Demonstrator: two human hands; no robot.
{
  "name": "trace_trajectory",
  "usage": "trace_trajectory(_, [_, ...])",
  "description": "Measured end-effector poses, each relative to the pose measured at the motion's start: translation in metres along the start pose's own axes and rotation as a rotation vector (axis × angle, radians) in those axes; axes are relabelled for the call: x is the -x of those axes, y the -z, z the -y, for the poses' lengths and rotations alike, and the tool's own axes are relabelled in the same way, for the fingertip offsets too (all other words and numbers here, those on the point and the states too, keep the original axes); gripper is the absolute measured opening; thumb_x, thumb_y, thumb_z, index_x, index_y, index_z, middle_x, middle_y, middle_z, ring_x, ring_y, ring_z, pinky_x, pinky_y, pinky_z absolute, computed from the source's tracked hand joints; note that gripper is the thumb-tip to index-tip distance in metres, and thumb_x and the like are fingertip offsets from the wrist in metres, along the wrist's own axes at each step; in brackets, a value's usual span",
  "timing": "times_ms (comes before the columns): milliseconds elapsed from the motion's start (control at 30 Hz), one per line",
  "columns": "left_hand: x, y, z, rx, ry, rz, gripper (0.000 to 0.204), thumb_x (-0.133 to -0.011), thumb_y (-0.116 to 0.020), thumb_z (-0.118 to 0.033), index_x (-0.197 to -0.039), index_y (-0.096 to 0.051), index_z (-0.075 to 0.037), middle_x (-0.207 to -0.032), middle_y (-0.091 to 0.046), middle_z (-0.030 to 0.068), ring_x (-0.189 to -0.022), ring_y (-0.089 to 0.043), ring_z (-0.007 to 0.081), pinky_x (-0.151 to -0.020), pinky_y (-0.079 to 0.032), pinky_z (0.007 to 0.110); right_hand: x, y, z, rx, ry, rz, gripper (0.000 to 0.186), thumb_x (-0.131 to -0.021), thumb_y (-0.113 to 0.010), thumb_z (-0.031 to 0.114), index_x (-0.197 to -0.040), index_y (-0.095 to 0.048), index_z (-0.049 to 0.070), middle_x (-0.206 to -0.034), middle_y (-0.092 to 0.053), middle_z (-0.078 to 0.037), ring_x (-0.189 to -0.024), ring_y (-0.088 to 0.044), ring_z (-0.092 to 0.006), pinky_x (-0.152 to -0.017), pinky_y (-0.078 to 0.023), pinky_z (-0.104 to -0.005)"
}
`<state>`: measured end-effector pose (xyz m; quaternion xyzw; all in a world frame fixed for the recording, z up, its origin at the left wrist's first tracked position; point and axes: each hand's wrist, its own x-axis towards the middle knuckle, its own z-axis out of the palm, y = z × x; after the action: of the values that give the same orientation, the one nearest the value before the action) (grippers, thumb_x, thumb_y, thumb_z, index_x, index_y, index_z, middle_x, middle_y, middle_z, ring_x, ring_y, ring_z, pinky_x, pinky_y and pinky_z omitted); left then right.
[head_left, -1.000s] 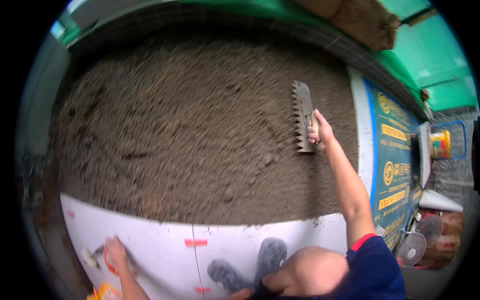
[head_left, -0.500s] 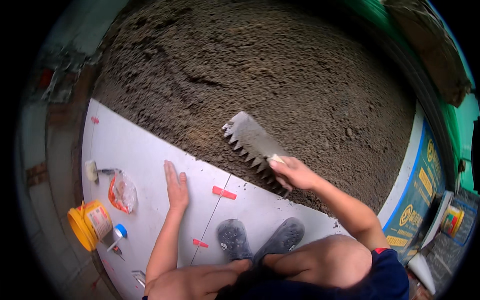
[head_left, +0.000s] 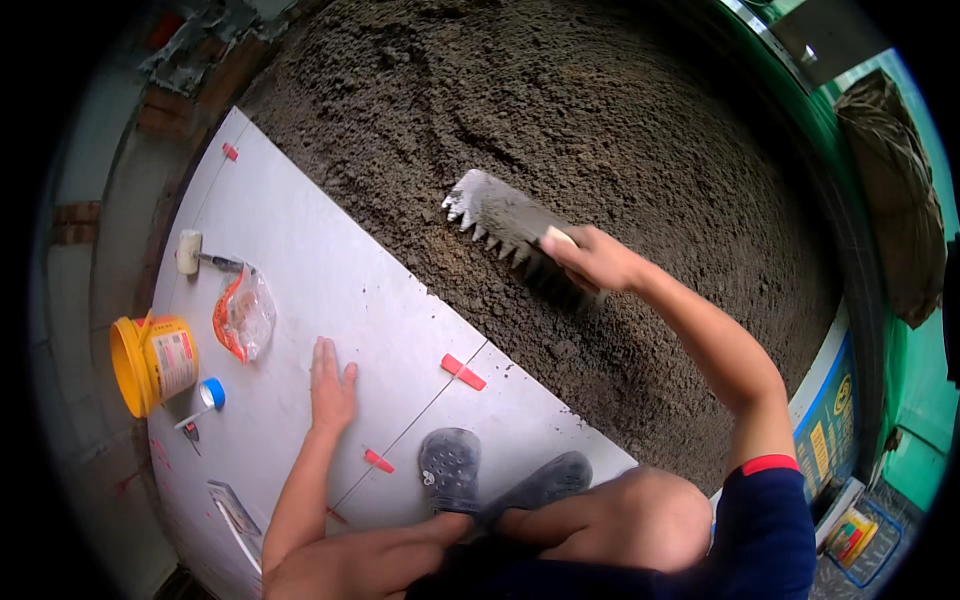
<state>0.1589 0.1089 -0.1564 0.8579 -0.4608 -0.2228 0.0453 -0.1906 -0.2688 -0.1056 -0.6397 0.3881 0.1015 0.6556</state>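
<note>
My right hand (head_left: pixel 592 258) is closed round the pale handle of a notched trowel (head_left: pixel 505 215). The trowel's broad metal blade points to the far left, its toothed edge turned toward me over the dark, crumbly mortar bed (head_left: pixel 620 130). Some mortar clings to the blade; whether the teeth touch the bed I cannot tell. My left hand (head_left: pixel 332 390) lies flat on the large pale floor tiles (head_left: pixel 300 290), fingers stretched out, holding nothing. Red wedges (head_left: pixel 463 371) sit along the joint between two tiles, to the right of that hand.
On the tiles at left are a white-headed mallet (head_left: pixel 190 252), a clear and orange plastic bag (head_left: pixel 243 315), a yellow bucket (head_left: pixel 155 362) and a blue-capped item (head_left: pixel 212 392). A flat metal trowel (head_left: pixel 233 510) lies nearer. My grey clogs (head_left: pixel 450 465) stand on the tiles. Green sheeting (head_left: pixel 915 430) hangs at right.
My right hand and the trowel have moved farther out over the mortar, away from the tile edge. My left hand stays flat on the tile. The view has turned and shifted.
</note>
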Motion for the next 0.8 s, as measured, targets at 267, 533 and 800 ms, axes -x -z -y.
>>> trace_trajectory(267, [0.029,0.01,0.039,-0.004,0.141,-0.028,0.066,-0.103,-0.051,-0.035,-0.152,-0.031,0.005,-0.158,-0.029,0.0275,-0.146,-0.03,0.0414,-0.121,-0.027,0.044,0.046,-0.035,-0.027,0.188,-0.145,0.302,0.062,-0.095,-0.053,0.068,-0.094,-0.066,0.008,-0.068,-0.061,-0.001,-0.057,-0.06,-0.0133,-0.052,-0.052,-0.0305])
trace_trajectory(533, [0.076,0.016,0.055,-0.001,0.257,0.05,0.065,-0.105,-0.048,-0.04,-0.151,-0.034,0.003,-0.158,-0.033,0.025,-0.147,-0.031,0.0377,-0.121,-0.027,0.042,0.114,0.002,-0.076,0.325,0.001,0.318,0.047,-0.09,-0.071,0.051,-0.092,-0.063,0.006,-0.078,-0.064,-0.007,-0.074,-0.063,-0.0195,-0.07,-0.052,-0.0369])
trace_trajectory(800, [0.07,0.055,0.036,0.04,0.227,0.064,0.056,-0.103,-0.051,-0.038,-0.14,-0.05,0.004,-0.149,-0.044,0.0271,-0.141,-0.04,0.0399,-0.117,-0.033,0.043,0.1,0.002,-0.085,0.905,0.021,0.579,0.034,-0.071,-0.078,0.026,-0.101,-0.072,0.012,-0.09,-0.073,-0.015,-0.09,-0.068,-0.037,-0.078,-0.053,-0.0475])
